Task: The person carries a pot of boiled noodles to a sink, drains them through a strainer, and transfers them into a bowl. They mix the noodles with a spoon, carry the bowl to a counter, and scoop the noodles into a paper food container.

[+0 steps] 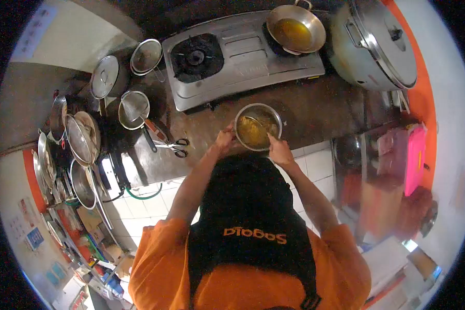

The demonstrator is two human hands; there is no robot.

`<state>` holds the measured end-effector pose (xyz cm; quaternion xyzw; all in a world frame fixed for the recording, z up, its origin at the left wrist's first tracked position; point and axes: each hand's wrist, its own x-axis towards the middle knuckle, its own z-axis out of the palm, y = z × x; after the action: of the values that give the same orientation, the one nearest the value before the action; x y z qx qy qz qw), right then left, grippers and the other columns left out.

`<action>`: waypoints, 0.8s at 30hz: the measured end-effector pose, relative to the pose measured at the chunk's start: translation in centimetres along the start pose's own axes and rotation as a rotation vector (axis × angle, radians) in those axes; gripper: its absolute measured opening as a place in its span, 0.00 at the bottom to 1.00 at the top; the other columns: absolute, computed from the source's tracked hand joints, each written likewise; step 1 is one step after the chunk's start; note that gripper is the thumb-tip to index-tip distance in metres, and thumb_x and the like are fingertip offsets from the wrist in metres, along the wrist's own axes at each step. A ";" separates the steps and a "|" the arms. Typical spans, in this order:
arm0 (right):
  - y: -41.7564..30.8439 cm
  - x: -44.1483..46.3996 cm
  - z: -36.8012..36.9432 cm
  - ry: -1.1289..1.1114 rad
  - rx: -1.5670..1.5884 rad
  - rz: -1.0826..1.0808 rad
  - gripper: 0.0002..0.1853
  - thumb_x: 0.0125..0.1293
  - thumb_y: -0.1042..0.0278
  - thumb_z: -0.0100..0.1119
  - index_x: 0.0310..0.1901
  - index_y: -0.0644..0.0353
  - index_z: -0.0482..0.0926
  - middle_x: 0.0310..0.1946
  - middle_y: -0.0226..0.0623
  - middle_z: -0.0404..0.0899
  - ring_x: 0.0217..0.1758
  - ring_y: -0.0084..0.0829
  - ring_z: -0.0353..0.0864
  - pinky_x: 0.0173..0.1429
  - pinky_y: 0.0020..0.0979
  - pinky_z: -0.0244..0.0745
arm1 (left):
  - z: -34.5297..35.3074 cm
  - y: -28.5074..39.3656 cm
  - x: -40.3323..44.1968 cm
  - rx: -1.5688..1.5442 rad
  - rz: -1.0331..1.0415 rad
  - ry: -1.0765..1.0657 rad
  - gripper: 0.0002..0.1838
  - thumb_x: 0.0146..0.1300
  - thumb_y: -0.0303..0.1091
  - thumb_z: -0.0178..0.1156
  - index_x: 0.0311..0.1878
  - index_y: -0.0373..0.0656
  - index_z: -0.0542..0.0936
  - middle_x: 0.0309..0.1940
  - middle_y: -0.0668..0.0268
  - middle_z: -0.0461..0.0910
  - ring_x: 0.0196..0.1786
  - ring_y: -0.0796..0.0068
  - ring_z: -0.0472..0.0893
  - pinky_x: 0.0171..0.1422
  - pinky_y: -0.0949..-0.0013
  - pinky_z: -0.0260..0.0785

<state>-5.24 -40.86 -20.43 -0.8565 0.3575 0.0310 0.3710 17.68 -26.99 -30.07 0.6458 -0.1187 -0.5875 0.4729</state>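
Observation:
A round metal bowl holding a yellowish food mixture stands at the counter's front edge. My left hand is closed on the bowl's left rim. On the right side, my right hand is closed round the end of a thin metal utensil that reaches into the mixture; the utensil's tip is hidden in the food. Behind the bowl is a silver two-burner stove, with a pan of yellow liquid on its right burner.
A large lidded pot stands at the back right. Scissors, a strainer and a lidded saucepan are to the left. More strainers hang or stand farther left. A pink board is at the right.

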 end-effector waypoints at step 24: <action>-3.8 0.6 -4.3 -0.162 -0.184 0.234 0.24 0.66 0.69 0.50 0.64 0.54 0.76 0.46 0.65 0.80 0.51 0.62 0.81 0.56 0.55 0.75 | 0.4 1.5 -3.5 -0.290 -0.116 0.117 0.27 0.71 0.29 0.51 0.73 0.47 0.68 0.48 0.60 0.80 0.40 0.70 0.80 0.41 0.58 0.80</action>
<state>-3.27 -42.28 -15.13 -0.8341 0.4193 0.1754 0.3124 16.96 -25.54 -26.62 0.6096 0.0327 -0.5863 0.5325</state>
